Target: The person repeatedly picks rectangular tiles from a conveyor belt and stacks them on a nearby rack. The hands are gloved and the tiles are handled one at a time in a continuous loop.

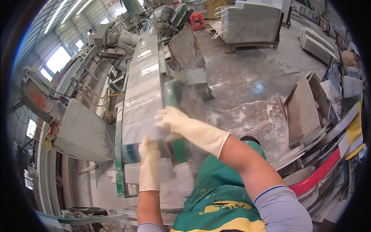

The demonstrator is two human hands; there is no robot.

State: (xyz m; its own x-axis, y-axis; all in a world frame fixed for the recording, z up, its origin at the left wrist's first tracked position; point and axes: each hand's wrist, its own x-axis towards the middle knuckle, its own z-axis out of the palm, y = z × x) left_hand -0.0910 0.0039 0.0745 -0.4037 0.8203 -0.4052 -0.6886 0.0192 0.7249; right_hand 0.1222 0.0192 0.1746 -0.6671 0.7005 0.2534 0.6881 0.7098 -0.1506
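Note:
A grey, wet-looking stone slab [140,129] lies at the near end of a long conveyor line [143,83], overhanging a dark blue roller [131,153]. My left hand [148,150], in a cream rubber glove, grips the slab's near edge with the thumb on top and the fingers hidden beneath. At the slab's right side is my right hand [171,119], gloved the same way; it holds that edge with its fingers curled over, slightly blurred. Below the conveyor's end, pale slab pieces [148,170] stand near my left forearm.
Green rails [119,166] flank the conveyor. A grey machine cabinet [83,131] stands left. Stacked slabs on a pallet [251,25] and a red stool [198,21] are at the back. Leaning boards [303,112] and scrap strips lie right. A distant person [91,37] is far left.

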